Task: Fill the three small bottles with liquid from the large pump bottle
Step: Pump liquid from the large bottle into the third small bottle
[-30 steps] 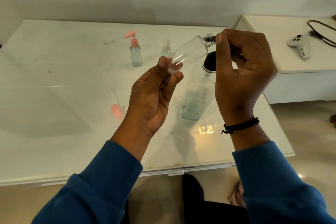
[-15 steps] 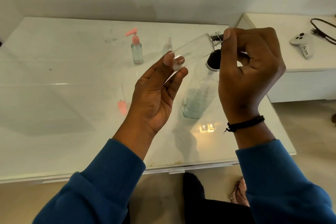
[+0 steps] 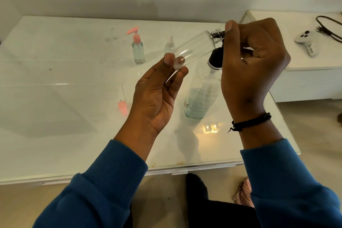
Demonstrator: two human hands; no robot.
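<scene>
My left hand (image 3: 157, 96) pinches the base of a small clear bottle (image 3: 194, 50) between thumb and fingertips. The bottle is tilted, mouth up to the right, with only a white blob at its base. My right hand (image 3: 249, 65) is curled round a black pump head (image 3: 218, 34) whose tip sits in the small bottle's threaded mouth; most of that head is hidden by my fingers. Below it stands the large pump bottle (image 3: 201, 98), clear, partly filled with pale liquid. A small bottle with a pink pump (image 3: 137, 50) and a small clear spray bottle (image 3: 169, 45) stand further back.
A loose pink pump with its tube (image 3: 123, 106) lies on the white glossy table (image 3: 55, 107) left of my left hand. A lower white side table (image 3: 305, 74) to the right carries a white game controller (image 3: 306, 41) and a black cable (image 3: 327, 27).
Both hands keep the same hold on the small bottle and the pump head. The view has shifted slightly; nothing on the table moved.
</scene>
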